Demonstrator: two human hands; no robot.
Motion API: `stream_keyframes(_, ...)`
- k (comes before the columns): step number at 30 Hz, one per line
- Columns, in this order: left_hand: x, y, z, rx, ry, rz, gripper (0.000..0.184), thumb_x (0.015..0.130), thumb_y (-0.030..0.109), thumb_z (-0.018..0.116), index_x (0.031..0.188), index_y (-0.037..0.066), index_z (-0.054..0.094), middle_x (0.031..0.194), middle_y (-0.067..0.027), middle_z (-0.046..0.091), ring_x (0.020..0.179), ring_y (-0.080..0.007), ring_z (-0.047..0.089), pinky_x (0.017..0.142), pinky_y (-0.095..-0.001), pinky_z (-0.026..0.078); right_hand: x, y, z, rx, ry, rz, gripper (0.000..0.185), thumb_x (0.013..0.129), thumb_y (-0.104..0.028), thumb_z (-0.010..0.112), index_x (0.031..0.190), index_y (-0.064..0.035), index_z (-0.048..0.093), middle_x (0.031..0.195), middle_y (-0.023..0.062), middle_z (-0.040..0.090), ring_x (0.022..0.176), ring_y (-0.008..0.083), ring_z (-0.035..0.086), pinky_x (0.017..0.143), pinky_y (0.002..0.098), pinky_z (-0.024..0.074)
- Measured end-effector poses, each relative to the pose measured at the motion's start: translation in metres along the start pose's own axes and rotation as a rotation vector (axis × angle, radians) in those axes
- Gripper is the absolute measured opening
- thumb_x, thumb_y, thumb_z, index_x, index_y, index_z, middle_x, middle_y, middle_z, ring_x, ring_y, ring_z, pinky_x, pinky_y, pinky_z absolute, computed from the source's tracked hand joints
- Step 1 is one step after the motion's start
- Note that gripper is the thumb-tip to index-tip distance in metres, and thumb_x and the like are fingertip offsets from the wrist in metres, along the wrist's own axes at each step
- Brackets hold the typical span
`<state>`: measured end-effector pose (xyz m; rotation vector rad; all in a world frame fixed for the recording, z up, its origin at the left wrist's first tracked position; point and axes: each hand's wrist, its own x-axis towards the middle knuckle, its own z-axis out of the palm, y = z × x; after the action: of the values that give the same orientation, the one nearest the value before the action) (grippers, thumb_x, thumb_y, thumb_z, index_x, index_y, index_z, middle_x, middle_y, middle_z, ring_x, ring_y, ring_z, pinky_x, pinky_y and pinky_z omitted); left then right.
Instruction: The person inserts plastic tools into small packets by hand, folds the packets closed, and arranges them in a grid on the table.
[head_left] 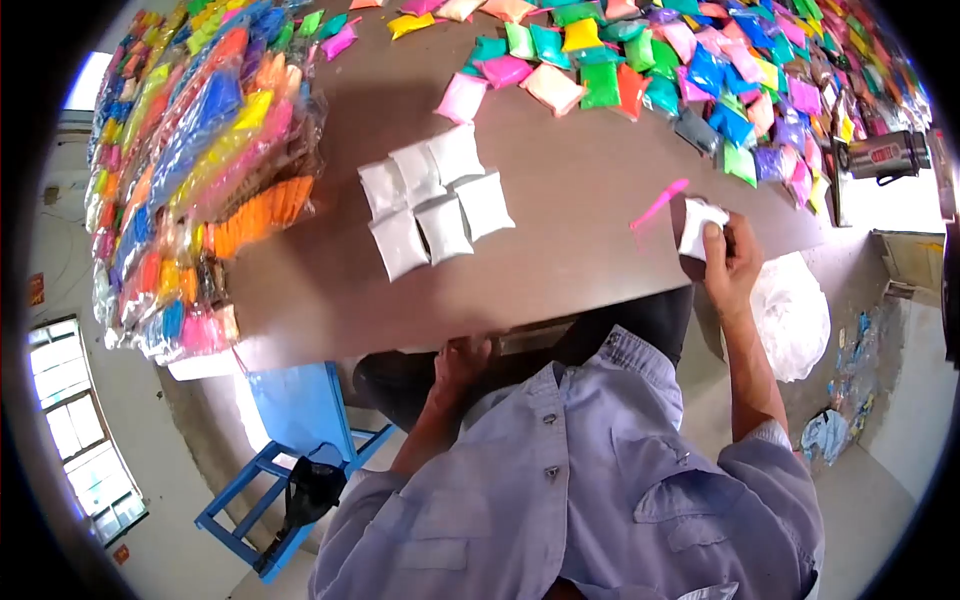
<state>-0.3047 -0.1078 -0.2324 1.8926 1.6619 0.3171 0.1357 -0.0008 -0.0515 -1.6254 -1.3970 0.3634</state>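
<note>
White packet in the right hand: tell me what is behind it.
Brown table shows beside the white packet; the thumb of the right hand is on its near face. The packet covers its own far side, so any fingertips there cannot be seen.

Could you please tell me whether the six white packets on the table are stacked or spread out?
Spread out: the white packets lie in two rows of three on the table, each showing its broad face.

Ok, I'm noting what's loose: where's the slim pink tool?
In the head view, the slim pink tool lies right of centre on the table, just left of the white packet in the right hand.
</note>
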Motion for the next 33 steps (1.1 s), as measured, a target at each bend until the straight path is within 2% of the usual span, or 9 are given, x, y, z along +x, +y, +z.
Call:
stream_keyframes(1,-0.007,-0.014,0.009,0.072,0.001,-0.070,0.025,0.092,0.030,0.070,0.106,0.010,0.067,0.110,-0.0169,0.070,0.096,-0.0418,0.068,0.078,-0.0516,0.057,0.001,-0.001,-0.001,-0.007,-0.014,-0.004,0.018,0.098,-0.017,0.068,0.104,0.0001,0.069,0.068,0.0013,0.054,0.061,0.0074,0.047,0.054,0.0279,0.0360)
stream_keyframes(2,-0.009,-0.029,0.019,0.140,0.001,0.016,0.023,0.092,0.030,0.070,0.096,0.008,0.065,0.100,-0.0170,0.070,0.091,-0.0425,0.069,0.077,-0.0514,0.056,0.002,-0.003,-0.003,-0.015,-0.028,-0.008,0.018,0.098,-0.017,0.069,0.104,0.0002,0.069,0.069,0.0016,0.057,0.062,0.0070,0.049,0.055,0.0271,0.0374)
stream_keyframes(4,-0.005,0.025,-0.020,0.034,-0.019,-0.195,0.024,0.093,0.031,0.065,0.101,0.008,0.069,0.095,-0.0177,0.074,0.090,-0.0422,0.071,0.080,-0.0512,0.057,0.004,-0.007,0.000,0.095,-0.009,-0.015,0.020,0.097,-0.018,0.070,0.104,0.0011,0.070,0.073,0.0017,0.064,0.064,0.0059,0.055,0.057,0.0259,0.0431)
stream_keyframes(11,-0.020,0.085,-0.046,-0.044,0.091,-0.104,0.025,0.092,0.028,0.066,0.103,0.006,0.072,0.095,-0.0219,0.073,0.092,-0.0432,0.070,0.082,-0.0494,0.057,0.004,0.005,0.007,0.229,0.019,-0.055,0.020,0.095,-0.019,0.072,0.100,0.0005,0.072,0.064,0.0034,0.059,0.056,0.0072,0.051,0.051,0.0272,0.0407)
stream_keyframes(16,-0.022,0.149,-0.080,-0.014,-0.058,-0.058,0.028,0.092,0.025,0.071,0.106,0.001,0.073,0.102,-0.0239,0.074,0.096,-0.0426,0.071,0.085,-0.0446,0.057,0.004,0.000,0.002,0.244,0.010,-0.056,0.020,0.094,-0.019,0.072,0.099,0.0007,0.072,0.062,0.0044,0.056,0.055,0.0089,0.049,0.051,0.0286,0.0397)
stream_keyframes(20,-0.014,0.197,-0.106,-0.168,-0.150,-0.096,0.026,0.092,0.020,0.074,0.106,-0.002,0.072,0.095,-0.0209,0.075,0.086,-0.0324,0.075,0.079,-0.0376,0.059,0.006,-0.009,-0.005,0.235,-0.038,-0.037,0.021,0.093,-0.018,0.072,0.100,0.0019,0.072,0.066,0.0042,0.058,0.059,0.0101,0.051,0.055,0.0292,0.0419)
stream_keyframes(21,-0.010,0.204,-0.109,-0.224,-0.138,-0.022,0.025,0.091,0.018,0.076,0.104,-0.003,0.072,0.091,-0.0180,0.075,0.081,-0.0231,0.075,0.075,-0.0314,0.058,0.006,-0.009,-0.006,0.246,-0.048,-0.028,0.021,0.093,-0.017,0.071,0.100,0.0025,0.072,0.068,0.0044,0.059,0.062,0.0107,0.052,0.058,0.0293,0.0427)
stream_keyframes(27,0.029,0.267,-0.151,-0.559,-0.268,0.004,0.021,0.094,0.015,0.075,0.104,-0.004,0.073,0.090,-0.0070,0.075,0.083,-0.0089,0.068,0.076,-0.0264,0.056,0.008,-0.009,-0.014,0.333,-0.074,0.017,0.021,0.094,-0.016,0.069,0.103,0.0031,0.071,0.077,0.0042,0.061,0.070,0.0106,0.053,0.062,0.0291,0.0428)
stream_keyframes(33,0.080,0.287,-0.148,-0.639,-0.119,0.072,0.026,0.096,0.012,0.073,0.118,-0.003,0.068,0.101,-0.0045,0.072,0.093,-0.0089,0.065,0.084,-0.0264,0.054,0.008,-0.034,-0.004,0.641,-0.154,0.133,0.020,0.099,-0.015,0.070,0.110,0.0016,0.071,0.081,-0.0028,0.055,0.071,0.0060,0.047,0.062,0.0245,0.0390)
